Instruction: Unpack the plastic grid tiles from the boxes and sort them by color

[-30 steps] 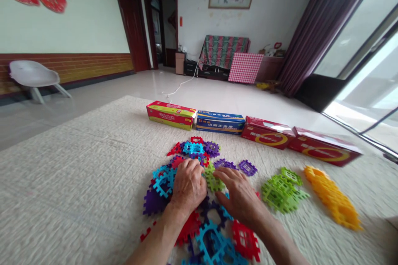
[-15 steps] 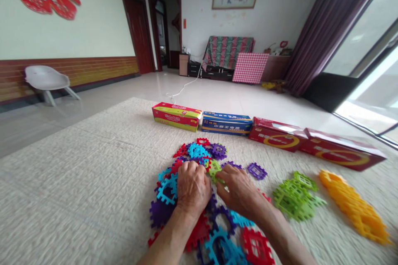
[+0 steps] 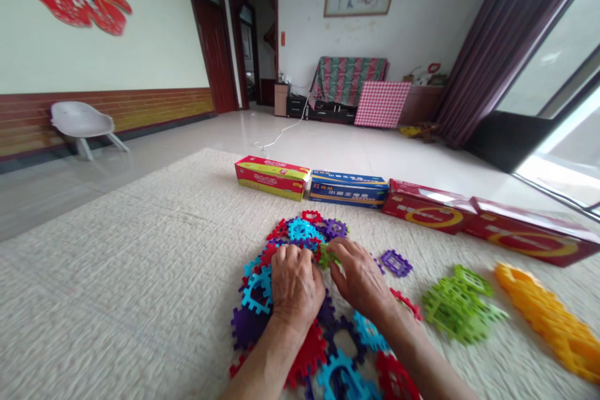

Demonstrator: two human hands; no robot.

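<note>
A mixed pile of notched plastic building pieces lies on the beige mat: a red piece, a light-blue piece, a dark-purple piece and others. My right hand is bent over the pile, thumb and fingers closed on a green building piece. Beside it, my left hand rests on the pile with curled fingers, close to the green piece. What the left fingers grip, if anything, is hidden. Past my right hand lies a single purple window piece.
To the right sit a heap of green pieces and a row of yellow pieces. Beyond the pile stand a red-and-yellow box, a blue box and two dark-red boxes. A white chair is far left.
My right fingers have closed further over the green piece, which has tilted and is now more covered. The left hand stays on the pile. The whole view has shifted slightly.
</note>
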